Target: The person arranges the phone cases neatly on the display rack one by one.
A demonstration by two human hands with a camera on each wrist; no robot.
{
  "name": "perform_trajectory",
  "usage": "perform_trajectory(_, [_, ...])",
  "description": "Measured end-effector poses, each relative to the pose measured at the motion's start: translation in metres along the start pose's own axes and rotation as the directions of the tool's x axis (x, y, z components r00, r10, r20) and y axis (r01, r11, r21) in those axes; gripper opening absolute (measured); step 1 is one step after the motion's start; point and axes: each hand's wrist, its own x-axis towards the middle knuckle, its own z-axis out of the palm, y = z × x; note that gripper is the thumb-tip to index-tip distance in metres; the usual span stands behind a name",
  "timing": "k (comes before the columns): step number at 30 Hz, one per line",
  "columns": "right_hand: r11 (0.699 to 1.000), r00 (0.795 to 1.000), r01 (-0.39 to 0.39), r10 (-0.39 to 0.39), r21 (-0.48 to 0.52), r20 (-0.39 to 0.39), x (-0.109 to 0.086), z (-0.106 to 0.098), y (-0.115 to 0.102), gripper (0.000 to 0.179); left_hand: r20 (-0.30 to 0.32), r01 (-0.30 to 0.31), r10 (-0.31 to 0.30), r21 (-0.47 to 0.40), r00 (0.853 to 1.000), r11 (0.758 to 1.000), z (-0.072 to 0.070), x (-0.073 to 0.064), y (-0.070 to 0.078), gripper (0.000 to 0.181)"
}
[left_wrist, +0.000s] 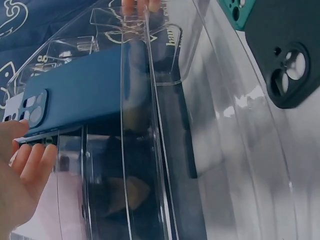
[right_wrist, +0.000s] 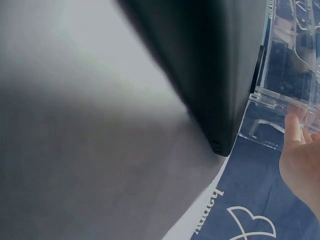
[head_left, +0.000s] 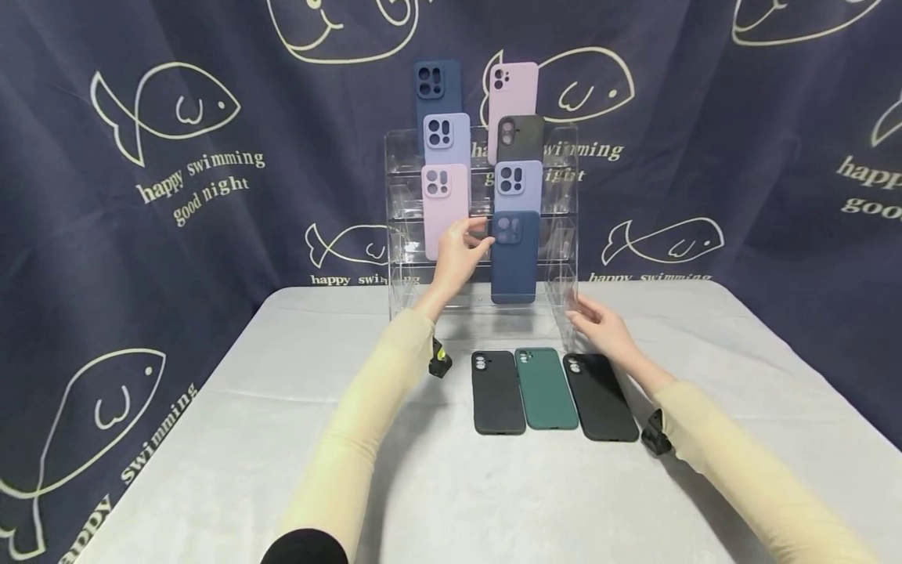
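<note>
My left hand (head_left: 460, 249) is at the left edge of a dark blue phone case (head_left: 514, 270) standing in the lowest tier of a clear display stand (head_left: 479, 317). In the left wrist view the thumb of that hand (left_wrist: 22, 175) is right at the case's camera cutout, and its other fingers are loosely bent beside the case, gripping nothing. Down at the stand's right side, my right hand (head_left: 599, 325) holds the clear side panel; its thumb (right_wrist: 291, 125) shows against the plastic in the right wrist view.
Higher tiers hold several cases, among them a pink case (head_left: 445, 211), a lilac case (head_left: 517, 184) and a black case (head_left: 521, 139). On the white table (head_left: 282, 392), before the stand, lie a dark case (head_left: 498, 395), a green case (head_left: 547, 392) and a black case (head_left: 602, 399). A patterned curtain (head_left: 211, 235) hangs behind.
</note>
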Motion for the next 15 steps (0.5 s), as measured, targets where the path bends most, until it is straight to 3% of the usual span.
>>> perform_trajectory(5, [1.0,1.0,0.012,-0.012,-0.009,-0.008,0.001,0.001,-0.001,0.056,0.018,0.033,-0.032,-0.026,0.999,0.999,-0.009,-0.007,-0.005,0.035])
perform_trajectory(15, [0.999,1.0,0.004,-0.004,-0.044,-0.008,0.0,-0.002,-0.004,0.058,0.05,0.004,-0.001,-0.048,0.999,0.999,-0.016,-0.035,-0.013,0.024])
